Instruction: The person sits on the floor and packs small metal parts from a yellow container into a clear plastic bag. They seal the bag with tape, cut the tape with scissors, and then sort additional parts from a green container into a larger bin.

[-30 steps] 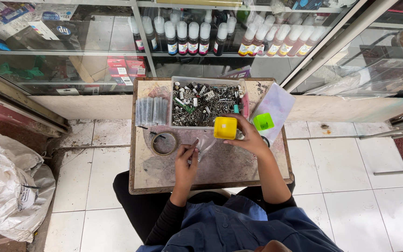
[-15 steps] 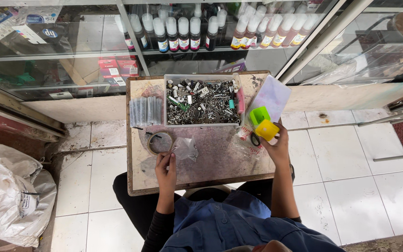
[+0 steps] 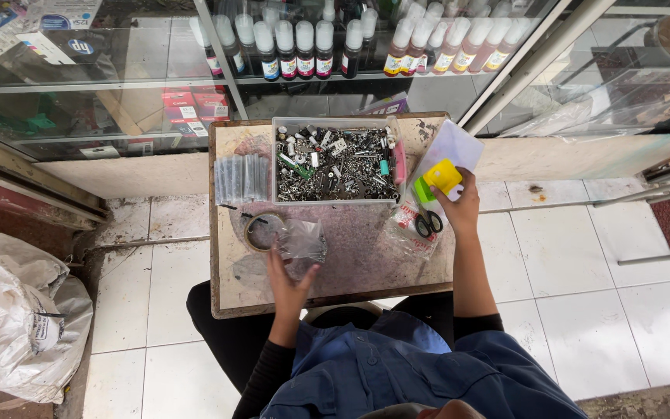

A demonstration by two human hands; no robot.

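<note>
A small worn table (image 3: 350, 264) stands in front of me. My left hand (image 3: 287, 281) rests on it, fingers touching a small clear plastic bag (image 3: 302, 242) beside a roll of tape (image 3: 261, 230). My right hand (image 3: 457, 208) is at the table's right edge, holding a yellow and green small object (image 3: 440, 180) over a white sheet of paper (image 3: 450, 147). A clear tray (image 3: 336, 161) full of small metal parts sits at the table's far side. Black-handled scissors (image 3: 427, 225) lie on a plastic bag near my right hand.
A bundle of clear bags (image 3: 241, 179) lies at the table's far left. Behind the table is a glass display case (image 3: 118, 85) with rows of ink bottles (image 3: 304, 46). A filled white sack (image 3: 17, 318) sits on the tiled floor at left.
My right hand has carried the yellow and green object from the tray's front edge to the table's right side. My left hand has slid left and now touches the clear plastic bag.
</note>
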